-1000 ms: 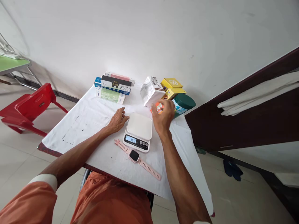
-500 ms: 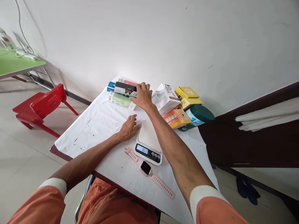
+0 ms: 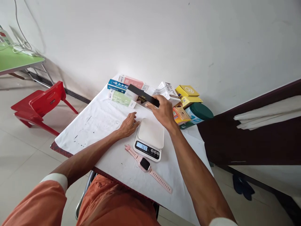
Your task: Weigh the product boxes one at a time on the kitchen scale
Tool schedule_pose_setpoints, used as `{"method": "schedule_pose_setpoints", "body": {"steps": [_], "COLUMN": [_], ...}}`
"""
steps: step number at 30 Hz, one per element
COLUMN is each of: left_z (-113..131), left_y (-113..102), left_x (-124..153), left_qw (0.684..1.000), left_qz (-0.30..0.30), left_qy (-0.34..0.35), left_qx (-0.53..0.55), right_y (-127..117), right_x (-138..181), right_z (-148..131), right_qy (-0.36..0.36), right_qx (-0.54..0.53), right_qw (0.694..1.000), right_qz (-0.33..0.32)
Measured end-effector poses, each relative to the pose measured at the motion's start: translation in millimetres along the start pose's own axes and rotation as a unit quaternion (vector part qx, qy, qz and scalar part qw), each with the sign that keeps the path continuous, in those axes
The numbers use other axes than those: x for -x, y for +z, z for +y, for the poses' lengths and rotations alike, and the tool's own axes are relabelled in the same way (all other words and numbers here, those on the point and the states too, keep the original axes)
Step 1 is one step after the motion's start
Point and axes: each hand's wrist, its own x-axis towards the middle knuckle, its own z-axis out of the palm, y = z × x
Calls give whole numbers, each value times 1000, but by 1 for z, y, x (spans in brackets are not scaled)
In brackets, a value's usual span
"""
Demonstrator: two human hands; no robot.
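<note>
My right hand [image 3: 164, 111] grips one end of a long black box [image 3: 143, 94], held tilted above the table behind the scale. On the tablecloth, beside the left edge of the white digital kitchen scale [image 3: 150, 134], rests my left hand [image 3: 128, 126], fingers loosely apart and holding nothing. The scale's platform is bare and its lit display seems to read 363. A pink smartwatch [image 3: 145, 164] lies unfastened in front of the scale. Behind my left hand are a green-and-white box [image 3: 121, 99], a blue box [image 3: 117, 84] and a pink box [image 3: 133, 82].
Right of the scale stand a white carton [image 3: 168, 92], yellow boxes [image 3: 188, 91], an orange box [image 3: 181, 115] and a dark-green-lidded canister [image 3: 199, 112]. A wall rises behind the table. To the left are a red chair [image 3: 48, 99] and a green table [image 3: 18, 58].
My right hand has lifted the black box off the other boxes and carried it right and nearer, uncovering the blue box. My left hand stays beside the scale.
</note>
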Motion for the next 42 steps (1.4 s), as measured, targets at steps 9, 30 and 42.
{"method": "schedule_pose_setpoints", "body": {"steps": [9, 30, 42], "left_z": [-3, 11, 14], "left_y": [-12, -20, -27], "left_x": [-10, -9, -10], "left_qw": [983, 989, 995], "left_qz": [40, 34, 13], "left_qy": [-101, -92, -87], "left_qx": [148, 108, 51], "right_y": [-53, -28, -20], "right_x": [121, 213, 216], "right_z": [30, 66, 67], "right_qy": [83, 342, 353], "right_qx": [-23, -279, -302], "right_qw": [996, 877, 861], "right_qz": [11, 190, 206]}}
